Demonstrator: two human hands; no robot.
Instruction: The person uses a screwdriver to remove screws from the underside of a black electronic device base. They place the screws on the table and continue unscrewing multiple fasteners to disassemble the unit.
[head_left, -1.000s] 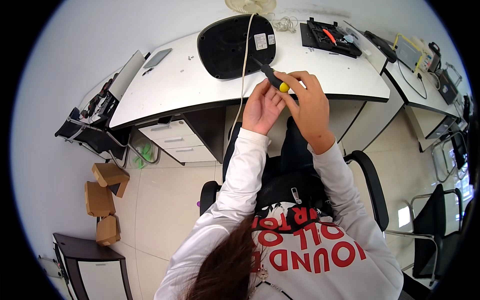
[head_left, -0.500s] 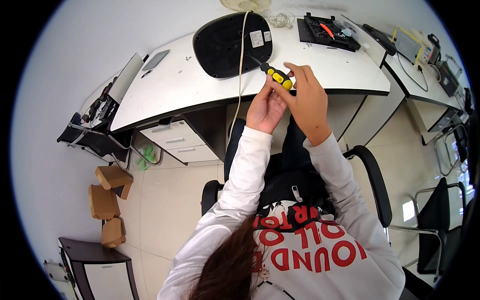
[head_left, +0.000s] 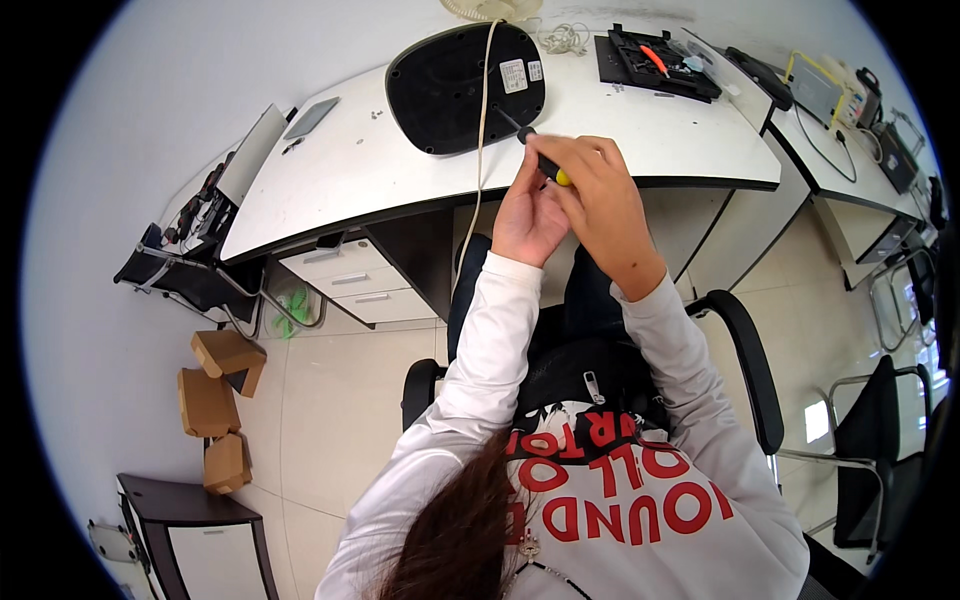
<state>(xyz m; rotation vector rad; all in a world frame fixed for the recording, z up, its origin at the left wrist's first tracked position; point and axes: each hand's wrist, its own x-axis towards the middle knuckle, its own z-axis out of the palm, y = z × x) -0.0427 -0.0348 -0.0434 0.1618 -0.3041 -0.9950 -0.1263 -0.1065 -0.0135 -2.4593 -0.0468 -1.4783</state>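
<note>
My right hand [head_left: 600, 190] is wrapped over the handle of a black-and-yellow screwdriver [head_left: 525, 134], covering most of it. Fingers of my left hand [head_left: 532, 215] pinch the handle from the left, near its neck. The thin shaft points up and left, its tip against the underside of a black rounded base [head_left: 440, 95]; whether it sits in a screw hole is too small to tell. Two pale labels are stuck on the base. A whitish cord [head_left: 484, 125] runs across it and hangs over the table's front edge.
On the white table [head_left: 330, 180] lie a grey flat device [head_left: 312, 118] and tiny loose parts at left. A black tool case [head_left: 668, 62] with an orange-handled tool stands back right, near a coiled cable [head_left: 563, 40]. A cream fan grille [head_left: 490, 8] is behind the base.
My right hand has closed over the screwdriver handle, its fingers curling leftward and hiding most of the yellow. The left hand, base and cord stay nearly where they were.
</note>
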